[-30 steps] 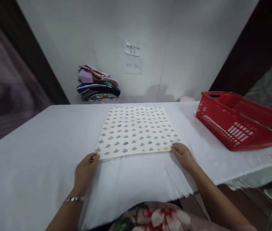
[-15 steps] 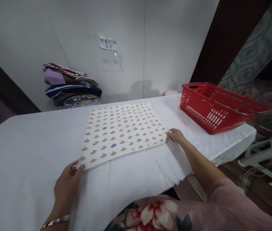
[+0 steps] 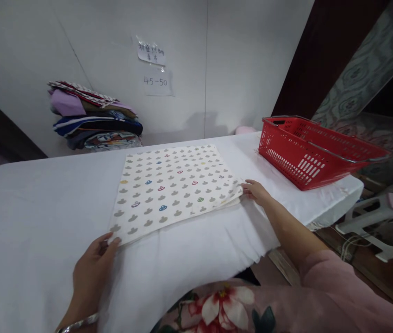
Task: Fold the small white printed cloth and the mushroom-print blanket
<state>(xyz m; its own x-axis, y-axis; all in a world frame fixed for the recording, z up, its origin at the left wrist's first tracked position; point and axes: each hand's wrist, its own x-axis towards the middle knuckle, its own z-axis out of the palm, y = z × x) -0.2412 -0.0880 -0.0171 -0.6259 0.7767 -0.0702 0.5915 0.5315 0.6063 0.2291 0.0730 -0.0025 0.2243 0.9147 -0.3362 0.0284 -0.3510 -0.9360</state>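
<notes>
A folded white cloth (image 3: 175,189) lies on the table, printed with grey mushroom-like shapes and a few coloured ones. My left hand (image 3: 94,266) pinches its near left corner between thumb and fingers. At the near right corner, my right hand (image 3: 256,192) has its fingers closed on the edge. That corner is lifted a little, and a lower layer shows beneath it. The rest of the cloth lies flat.
A red plastic basket (image 3: 296,162) with metal handles stands on the right of the white-covered table (image 3: 43,231). Folded clothes (image 3: 95,118) are stacked at the back left. Paper signs (image 3: 156,82) hang on the wall. A plastic stool (image 3: 383,217) stands at the right.
My right hand has raised the near right corner slightly, so the layers part there. My left hand keeps its hold on the left corner. The view has shifted a little.
</notes>
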